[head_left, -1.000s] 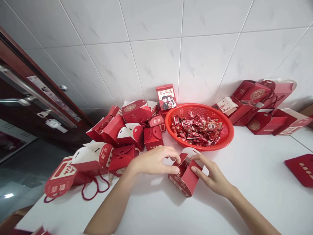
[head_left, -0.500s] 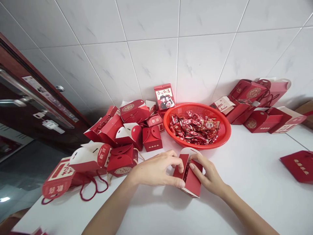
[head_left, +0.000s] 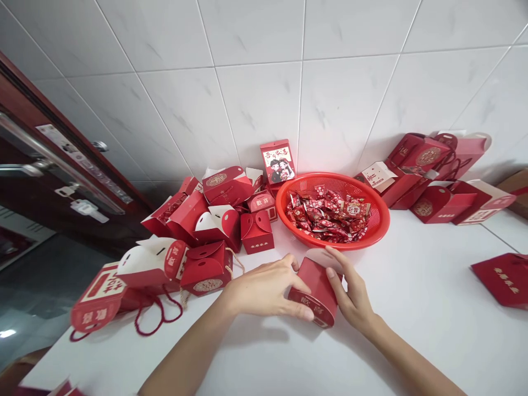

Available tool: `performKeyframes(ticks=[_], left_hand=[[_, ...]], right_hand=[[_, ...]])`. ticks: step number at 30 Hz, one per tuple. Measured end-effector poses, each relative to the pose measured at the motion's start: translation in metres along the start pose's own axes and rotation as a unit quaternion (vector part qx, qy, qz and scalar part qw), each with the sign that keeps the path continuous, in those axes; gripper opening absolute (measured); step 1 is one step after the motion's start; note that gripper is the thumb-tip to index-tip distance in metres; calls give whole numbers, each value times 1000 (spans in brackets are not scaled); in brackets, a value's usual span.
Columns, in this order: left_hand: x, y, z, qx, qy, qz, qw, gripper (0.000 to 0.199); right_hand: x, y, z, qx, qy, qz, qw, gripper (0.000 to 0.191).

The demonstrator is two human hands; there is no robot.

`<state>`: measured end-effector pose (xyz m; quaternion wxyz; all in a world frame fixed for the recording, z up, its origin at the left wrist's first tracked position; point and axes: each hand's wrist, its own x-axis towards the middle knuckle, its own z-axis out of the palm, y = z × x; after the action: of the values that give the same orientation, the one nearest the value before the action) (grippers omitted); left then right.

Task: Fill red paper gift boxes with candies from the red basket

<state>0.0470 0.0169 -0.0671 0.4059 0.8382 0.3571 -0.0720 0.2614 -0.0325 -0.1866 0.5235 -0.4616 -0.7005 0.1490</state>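
A small red cardboard candy box [head_left: 315, 286] stands on the white table in front of me. Its top panels lie closed over the contents, and the near end flap with gold characters hangs down over the front. At the far end a pale-lined flap still sticks up. My left hand [head_left: 268, 289] grips the box's left side, thumb at the near end and fingers by the top edge. On the right side, my right hand [head_left: 350, 289] holds the box, its fingers against the far flap. Just beyond is a red plastic basket [head_left: 379, 223] of wrapped candies [head_left: 330, 214].
Several red gift boxes [head_left: 206, 264] crowd the table's left, some with cord handles [head_left: 159, 319]. More boxes [head_left: 437, 201] are stacked at the back right, and one red box [head_left: 501, 279] lies at the right edge. A tiled wall [head_left: 256, 93] rises behind; a door [head_left: 53, 170] is at left.
The box's top panels have closed over the gap that showed the inside. The near end flap is now folded down over the front, and my right fingers have moved to the far flap.
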Motion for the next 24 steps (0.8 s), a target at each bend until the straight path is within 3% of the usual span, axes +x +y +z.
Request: performKeyframes(ticks=[2,7,9,14,20,24], left_hand=[[3,-1,-1,-3,5,-6,1000,28],[15,-5,1,-9,81,-16,997,16],[20,-7,3,0,104,-38,994,22],[24,-11,6,10,109,-75,991,37],[27,-20,3,-33,80,-35,996,34],[33,-23,6,-32,92,-22,995,39]], right_hand=[[0,-1,-1,28,-10,3,1000,49],[5,-4,-10,47,-47,-29,997,28],[7,-4,-12,39,-48,-60,996,29],[8,-4,-11,10,-68,-81,994,17],[12,-7,-12,-12,-110,-80,991,16],[17,-9,-18,-37,-135,-125,982,17]])
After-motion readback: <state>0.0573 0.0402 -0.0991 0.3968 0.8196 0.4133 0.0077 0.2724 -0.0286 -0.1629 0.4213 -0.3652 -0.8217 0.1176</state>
